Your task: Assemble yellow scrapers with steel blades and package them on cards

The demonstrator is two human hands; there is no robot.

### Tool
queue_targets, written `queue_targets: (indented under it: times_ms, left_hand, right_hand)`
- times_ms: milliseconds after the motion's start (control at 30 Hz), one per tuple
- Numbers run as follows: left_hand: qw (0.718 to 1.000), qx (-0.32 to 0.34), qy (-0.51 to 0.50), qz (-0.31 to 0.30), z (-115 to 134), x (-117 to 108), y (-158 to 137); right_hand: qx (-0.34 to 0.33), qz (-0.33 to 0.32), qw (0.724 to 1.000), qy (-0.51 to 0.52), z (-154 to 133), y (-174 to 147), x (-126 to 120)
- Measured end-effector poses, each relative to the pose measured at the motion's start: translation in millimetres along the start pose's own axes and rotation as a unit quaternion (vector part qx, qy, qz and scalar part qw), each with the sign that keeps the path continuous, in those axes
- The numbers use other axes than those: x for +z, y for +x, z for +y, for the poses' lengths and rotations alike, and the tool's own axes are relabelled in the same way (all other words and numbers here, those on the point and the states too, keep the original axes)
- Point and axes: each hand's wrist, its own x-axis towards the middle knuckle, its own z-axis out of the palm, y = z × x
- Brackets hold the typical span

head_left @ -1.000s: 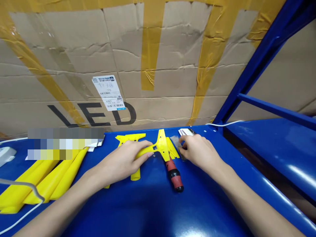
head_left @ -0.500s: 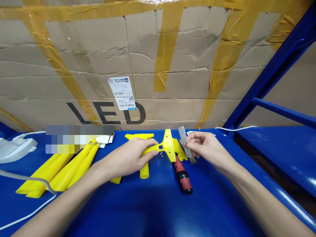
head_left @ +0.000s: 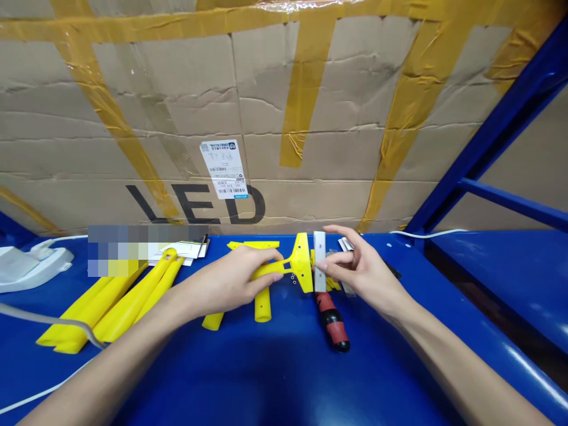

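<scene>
My left hand [head_left: 242,272] pinches the neck of a yellow plastic scraper handle [head_left: 302,263], its flat T-shaped head pointing right. Two small holes show in that head. Between the fingers and thumb of my right hand [head_left: 366,266] stands a flat silver metal strip [head_left: 319,248] with holes in it. The strip is upright, just right of the head, with a narrow gap between them. Below it on the blue surface lies a red and black screwdriver [head_left: 332,322], its upper end hidden. Small metal rings or nuts [head_left: 293,278] lie beneath the handle.
More yellow scraper handles [head_left: 262,305] lie behind my left hand. Long yellow hollow pieces [head_left: 119,313] are piled at the left, near a white device [head_left: 39,269] and cable. A taped cardboard box [head_left: 261,112] forms the back; a blue metal frame [head_left: 488,130] rises at right.
My right hand has moved slightly left and turned the metal strip flat side toward me, bringing it up close to the scraper head. My left hand keeps its grip.
</scene>
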Motion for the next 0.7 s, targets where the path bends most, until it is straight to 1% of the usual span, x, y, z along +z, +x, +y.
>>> queue_targets:
  times_ms: [133, 200, 367, 500, 567, 700]
  left_hand:
    - [1.000, 0.002, 0.003, -0.013, 0.8, -0.8, -0.5]
    - [1.000, 0.005, 0.004, -0.027, 2.3, -1.3, -1.0]
    - [0.999, 0.014, -0.007, -0.047, 4.7, -2.9, -2.4]
    - [0.998, 0.019, -0.014, -0.054, 5.2, -3.5, -2.6]
    - [0.998, 0.018, -0.015, -0.059, 5.2, -2.9, -2.3]
    - [0.998, 0.014, -0.013, -0.062, 4.9, -1.1, -1.8]
  right_hand:
    - [0.034, -0.030, 0.999, 0.003, -1.0, -0.8, 2.5]
    - [0.037, -0.039, 0.998, 0.009, -0.9, -0.9, 4.5]
    - [0.021, -0.026, 0.999, -0.005, 0.4, -1.6, 7.5]
    - [0.052, -0.041, 0.997, 0.034, -1.7, -2.4, 9.1]
    - [0.055, -0.046, 0.997, 0.042, -2.3, -2.5, 10.1]
    - [0.057, -0.027, 0.997, 0.040, -2.4, -2.9, 12.2]
